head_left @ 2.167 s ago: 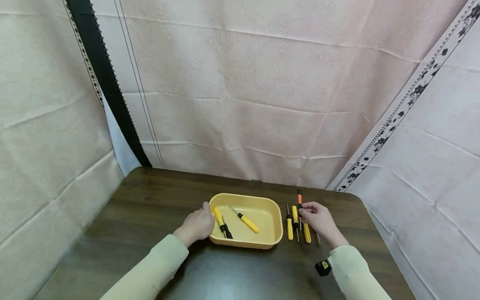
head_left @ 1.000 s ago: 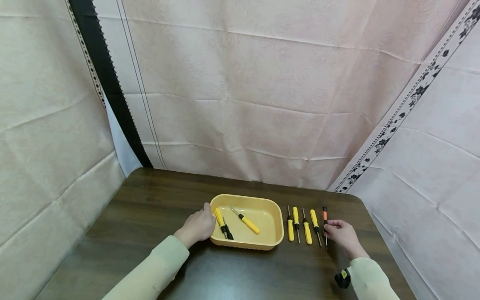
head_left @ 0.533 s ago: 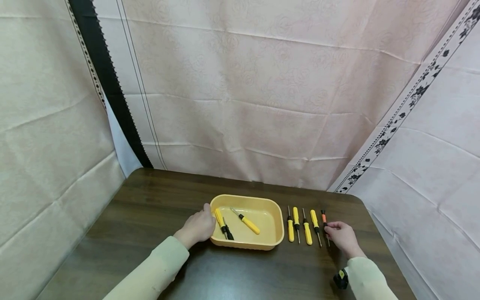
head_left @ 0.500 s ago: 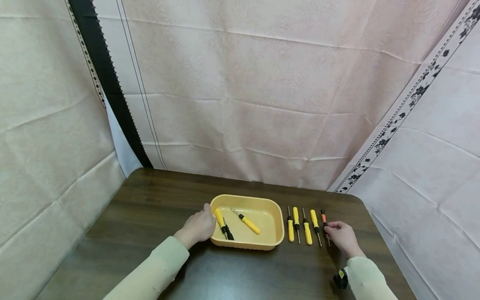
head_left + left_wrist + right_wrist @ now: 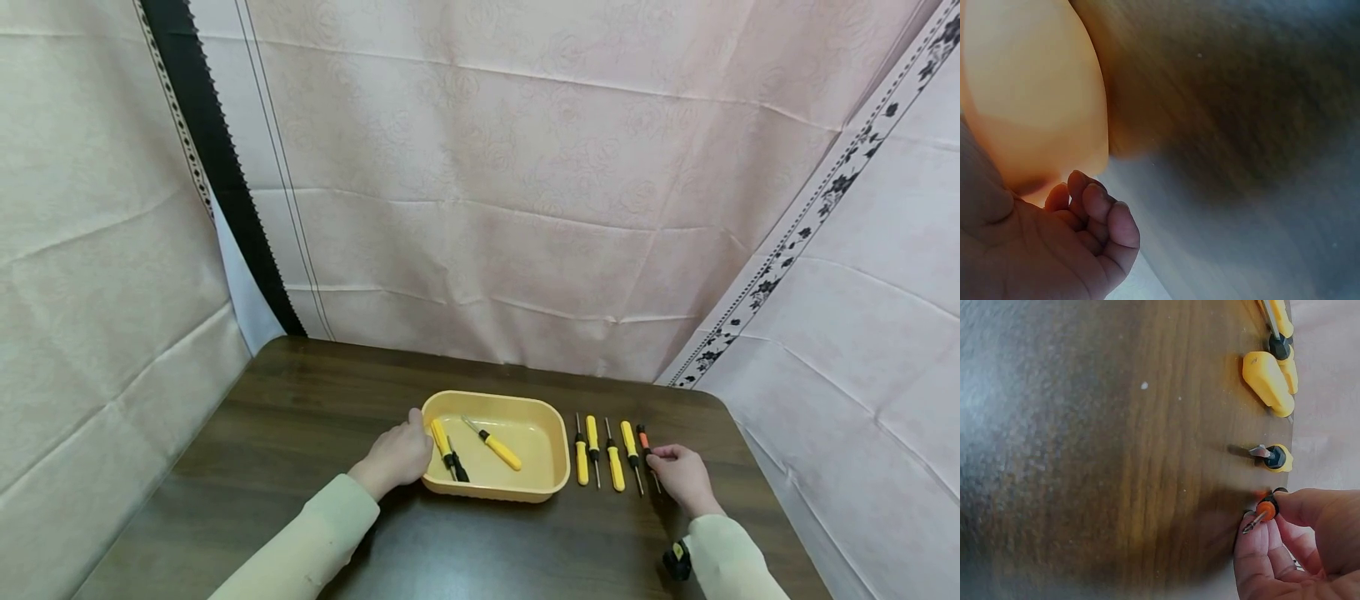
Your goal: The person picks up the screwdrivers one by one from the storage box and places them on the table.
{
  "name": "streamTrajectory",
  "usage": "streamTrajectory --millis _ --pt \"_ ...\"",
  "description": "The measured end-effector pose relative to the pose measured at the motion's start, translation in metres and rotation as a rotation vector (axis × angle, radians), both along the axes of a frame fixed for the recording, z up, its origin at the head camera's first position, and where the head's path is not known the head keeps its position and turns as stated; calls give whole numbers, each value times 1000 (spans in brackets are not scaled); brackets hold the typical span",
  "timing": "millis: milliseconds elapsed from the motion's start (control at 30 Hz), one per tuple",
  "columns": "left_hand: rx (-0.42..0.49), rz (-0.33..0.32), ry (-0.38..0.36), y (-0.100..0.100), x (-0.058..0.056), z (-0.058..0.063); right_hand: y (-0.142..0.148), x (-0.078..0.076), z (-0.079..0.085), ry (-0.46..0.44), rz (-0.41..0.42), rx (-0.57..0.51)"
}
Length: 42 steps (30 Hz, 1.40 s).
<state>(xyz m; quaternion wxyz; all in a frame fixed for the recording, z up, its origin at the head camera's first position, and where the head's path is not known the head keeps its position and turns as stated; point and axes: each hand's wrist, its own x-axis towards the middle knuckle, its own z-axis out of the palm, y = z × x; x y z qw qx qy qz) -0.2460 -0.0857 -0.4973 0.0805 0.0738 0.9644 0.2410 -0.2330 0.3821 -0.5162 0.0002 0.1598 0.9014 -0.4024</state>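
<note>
The right hand (image 5: 681, 477) is nearly closed, thumb and fingertips pinching an orange-and-black screwdriver (image 5: 644, 439) well right of the tub (image 5: 491, 493); whether it touches the bench (image 5: 337, 375) is hard to tell. Setting it straight seems the step in hand: a light pinch, shaft lined up with its neighbour and kept from touching it, should serve best. Between it and the tub lie four yellow screwdrivers (image 5: 582, 467). At the tub's left wall, the left hand (image 5: 401, 450) grips with curled fingers, which should steady it.
</note>
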Motion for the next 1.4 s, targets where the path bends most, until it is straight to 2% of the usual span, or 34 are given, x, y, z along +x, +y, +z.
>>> streamTrajectory --millis 167,400,933,1067,1400 --pt "0 -1 3 0 0 -1 -1 2 0 -1 -5 9" --pt "0 -15 47 0 -1 -4 -2 4 1 2 -7 14" --pt "3 -1 20 1 -1 -4 -2 4 5 14 0 40" --pt "6 -2 23 1 -1 -5 -8 2 13 27 9 44" --pt "11 0 5 1 1 -3 -44 0 43 140 91 18"
